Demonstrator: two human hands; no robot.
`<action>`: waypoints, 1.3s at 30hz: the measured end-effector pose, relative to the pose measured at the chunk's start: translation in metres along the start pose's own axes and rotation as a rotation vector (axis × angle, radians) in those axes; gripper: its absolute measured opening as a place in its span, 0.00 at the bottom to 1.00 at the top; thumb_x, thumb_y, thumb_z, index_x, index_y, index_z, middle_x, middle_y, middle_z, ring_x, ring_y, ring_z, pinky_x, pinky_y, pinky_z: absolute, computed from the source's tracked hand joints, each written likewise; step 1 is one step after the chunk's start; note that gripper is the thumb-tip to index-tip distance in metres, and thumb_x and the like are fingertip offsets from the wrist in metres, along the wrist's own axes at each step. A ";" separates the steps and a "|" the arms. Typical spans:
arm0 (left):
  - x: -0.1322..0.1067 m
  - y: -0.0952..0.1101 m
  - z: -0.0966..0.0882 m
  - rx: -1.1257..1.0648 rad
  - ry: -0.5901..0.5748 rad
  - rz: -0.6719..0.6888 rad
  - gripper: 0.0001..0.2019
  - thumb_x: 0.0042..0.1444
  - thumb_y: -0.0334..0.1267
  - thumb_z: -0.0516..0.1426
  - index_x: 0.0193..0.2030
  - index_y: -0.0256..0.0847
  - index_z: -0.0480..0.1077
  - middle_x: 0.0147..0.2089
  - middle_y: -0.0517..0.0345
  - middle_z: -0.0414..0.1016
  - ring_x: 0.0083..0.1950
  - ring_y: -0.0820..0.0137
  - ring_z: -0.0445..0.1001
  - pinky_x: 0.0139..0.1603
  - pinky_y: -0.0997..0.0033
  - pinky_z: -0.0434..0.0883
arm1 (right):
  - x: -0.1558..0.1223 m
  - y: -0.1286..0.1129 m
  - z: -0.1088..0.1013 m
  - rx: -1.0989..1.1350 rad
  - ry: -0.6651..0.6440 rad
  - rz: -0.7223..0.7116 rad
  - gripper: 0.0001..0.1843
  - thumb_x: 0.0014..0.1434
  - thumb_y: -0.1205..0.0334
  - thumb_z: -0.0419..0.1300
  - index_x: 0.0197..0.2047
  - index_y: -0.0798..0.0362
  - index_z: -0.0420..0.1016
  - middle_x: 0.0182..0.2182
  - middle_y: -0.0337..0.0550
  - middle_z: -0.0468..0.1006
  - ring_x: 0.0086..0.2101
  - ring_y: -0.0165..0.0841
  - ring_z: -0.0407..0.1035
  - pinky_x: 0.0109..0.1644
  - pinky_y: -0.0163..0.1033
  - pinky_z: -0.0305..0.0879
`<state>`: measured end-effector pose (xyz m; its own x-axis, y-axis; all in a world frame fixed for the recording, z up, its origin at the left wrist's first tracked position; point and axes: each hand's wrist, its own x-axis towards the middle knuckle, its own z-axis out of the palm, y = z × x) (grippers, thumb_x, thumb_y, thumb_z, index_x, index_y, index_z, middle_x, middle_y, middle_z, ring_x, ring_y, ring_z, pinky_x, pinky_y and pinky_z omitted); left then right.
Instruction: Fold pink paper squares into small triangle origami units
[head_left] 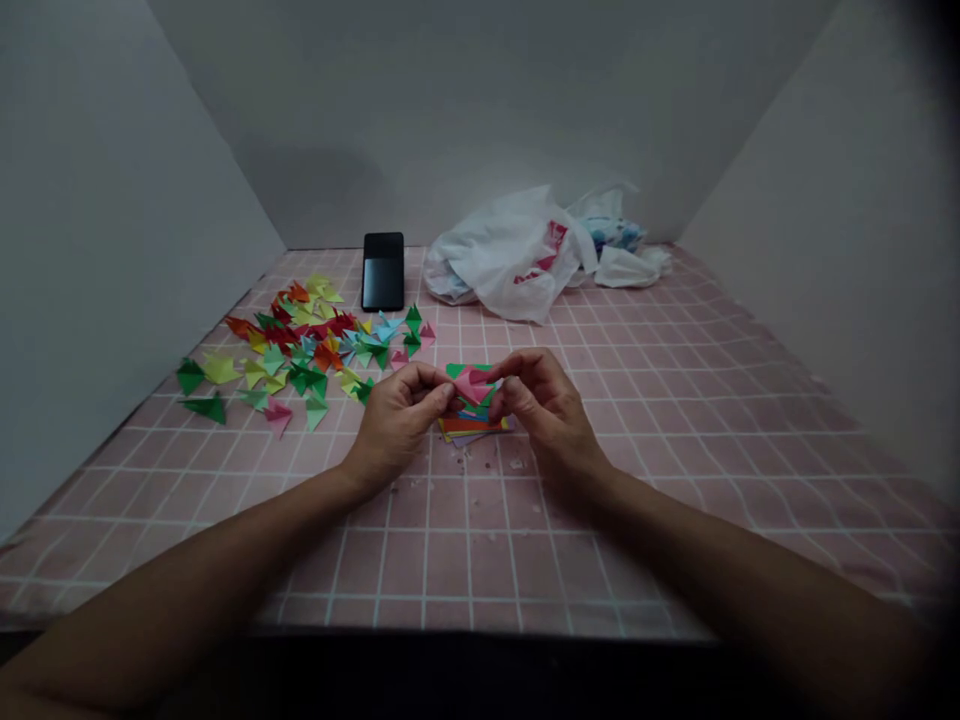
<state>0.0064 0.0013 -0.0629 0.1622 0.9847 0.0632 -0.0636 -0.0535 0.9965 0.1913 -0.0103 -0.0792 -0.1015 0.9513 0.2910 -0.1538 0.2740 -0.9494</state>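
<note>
The left hand [401,410] and the right hand [541,400] met over the middle of the worktop [675,420], and a small pink paper piece [471,383] sat between them. Both hands were nearly closed, the fingertips of each pinched on one end of the piece: the left hand held its left end, the right hand its right end. The piece hung just above a short stack of coloured paper sheets [471,424], which lay flat on the worktop directly under the fingertips.

The pink paper piece ran with its long axis from left to right across the view, from one hand to the other. It looked partly folded, but which way any tip pointed could not be told, since the fingers covered both ends.

To the left of the left hand, a scatter of folded paper triangles [300,350] in green, yellow, red and blue lay spread on the worktop. Farther back a black phone [383,271] stood near the rear wall, and beside it to the right lay a crumpled white plastic bag [517,250].
</note>
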 end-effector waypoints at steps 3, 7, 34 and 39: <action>-0.001 -0.002 0.002 -0.017 0.018 0.030 0.12 0.53 0.42 0.67 0.36 0.37 0.72 0.33 0.59 0.78 0.34 0.72 0.78 0.41 0.70 0.77 | 0.000 0.004 0.001 0.001 -0.055 -0.003 0.19 0.58 0.48 0.71 0.43 0.48 0.70 0.34 0.36 0.75 0.30 0.29 0.71 0.35 0.36 0.72; -0.004 -0.005 0.005 -0.051 0.011 0.048 0.12 0.52 0.41 0.68 0.35 0.38 0.71 0.34 0.59 0.78 0.36 0.71 0.79 0.42 0.69 0.78 | 0.001 0.008 0.001 -0.057 -0.120 -0.037 0.10 0.61 0.57 0.69 0.43 0.49 0.75 0.41 0.41 0.77 0.40 0.32 0.74 0.44 0.40 0.74; -0.005 0.006 0.004 -0.019 -0.133 -0.194 0.13 0.49 0.42 0.66 0.38 0.36 0.75 0.34 0.59 0.77 0.32 0.72 0.76 0.35 0.71 0.78 | 0.002 -0.007 -0.004 -0.446 -0.292 -0.061 0.12 0.69 0.66 0.55 0.33 0.53 0.75 0.33 0.42 0.75 0.35 0.33 0.69 0.42 0.40 0.65; -0.006 0.005 0.003 0.008 -0.093 -0.167 0.11 0.51 0.41 0.66 0.35 0.36 0.75 0.31 0.58 0.78 0.30 0.73 0.76 0.34 0.72 0.76 | -0.002 -0.007 -0.001 -0.411 -0.263 -0.003 0.08 0.67 0.65 0.57 0.37 0.53 0.75 0.33 0.41 0.76 0.35 0.33 0.69 0.41 0.39 0.64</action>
<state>0.0083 -0.0055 -0.0581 0.2607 0.9603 -0.0989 -0.0199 0.1077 0.9940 0.1936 -0.0135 -0.0732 -0.3548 0.8971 0.2633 0.2414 0.3600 -0.9012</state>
